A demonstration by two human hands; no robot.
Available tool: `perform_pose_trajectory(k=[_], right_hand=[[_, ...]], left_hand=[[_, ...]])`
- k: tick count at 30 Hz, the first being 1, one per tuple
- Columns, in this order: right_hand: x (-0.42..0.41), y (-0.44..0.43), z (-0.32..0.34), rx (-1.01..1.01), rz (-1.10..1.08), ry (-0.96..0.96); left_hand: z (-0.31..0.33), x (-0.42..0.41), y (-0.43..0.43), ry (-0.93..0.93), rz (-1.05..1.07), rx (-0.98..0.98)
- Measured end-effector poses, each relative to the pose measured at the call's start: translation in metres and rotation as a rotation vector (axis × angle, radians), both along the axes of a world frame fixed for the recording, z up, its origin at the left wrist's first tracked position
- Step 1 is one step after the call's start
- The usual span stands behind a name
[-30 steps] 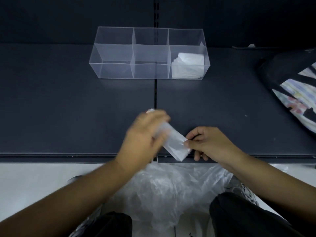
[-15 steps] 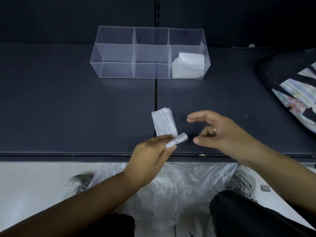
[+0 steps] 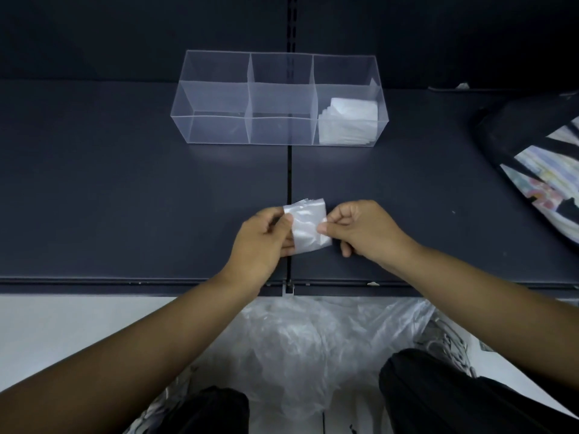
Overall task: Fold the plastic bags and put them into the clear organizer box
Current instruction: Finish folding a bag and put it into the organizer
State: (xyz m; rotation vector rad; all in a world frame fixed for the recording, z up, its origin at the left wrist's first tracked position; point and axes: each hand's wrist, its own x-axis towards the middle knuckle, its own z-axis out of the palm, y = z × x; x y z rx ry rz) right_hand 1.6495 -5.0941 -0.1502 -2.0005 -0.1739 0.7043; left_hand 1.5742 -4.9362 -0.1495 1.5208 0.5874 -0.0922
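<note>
On a dark shelf (image 3: 125,198), seen from above, a person holds a small folded plastic bag (image 3: 308,225) between both hands near the front edge. The left hand (image 3: 261,242) grips the bag's left side, thumb on top and fingers curled underneath. The right hand (image 3: 363,228) pinches the right edge between thumb and forefinger, its other fingers curled under the palm. The bag is a small pale rectangle with a slightly ragged far end, and it sits over the seam that runs down the middle of the shelf.

Further back stands a clear box (image 3: 219,130) with three compartments in a row. The right compartment holds a stack of folded bags (image 3: 349,122); the left and middle compartments show nothing inside.

At the right edge lies a dark tote bag (image 3: 529,145) with a striped, colourful panel. Below the shelf, between the person's dark-trousered knees, lies a loose heap of crumpled plastic (image 3: 313,346) on a pale floor.
</note>
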Motion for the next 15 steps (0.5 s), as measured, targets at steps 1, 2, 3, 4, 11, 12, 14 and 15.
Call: perform_pose_trajectory(k=[1, 2, 3, 4, 11, 12, 14, 15], right_hand=[[0.002, 0.002, -0.001, -0.028, -0.008, -0.008], [0.004, 0.004, -0.001, -0.060, -0.007, -0.016], [0.005, 0.006, -0.002, -0.091, -0.003, -0.021], [0.007, 0.008, -0.002, -0.118, 0.002, -0.022], [0.014, 0.017, 0.001, -0.251, 0.023, 0.011], [0.014, 0.018, 0.002, -0.262, 0.028, 0.011], [0.012, 0.017, 0.003, -0.266, 0.035, -0.027], [0.009, 0.017, 0.002, -0.270, 0.030, -0.083]], left_hand=[[-0.001, 0.000, 0.002, 0.006, 0.038, 0.021], [-0.001, -0.001, 0.003, -0.008, 0.059, 0.089], [-0.002, -0.003, 0.004, -0.050, 0.055, 0.209], [-0.002, -0.005, 0.005, -0.126, 0.020, 0.380], [-0.023, -0.008, 0.002, -0.372, -0.536, 1.218], [-0.026, -0.009, 0.004, -0.306, -0.600, 1.245], [-0.033, -0.010, 0.008, -0.213, -0.677, 1.310], [-0.034, -0.010, 0.009, -0.175, -0.701, 1.324]])
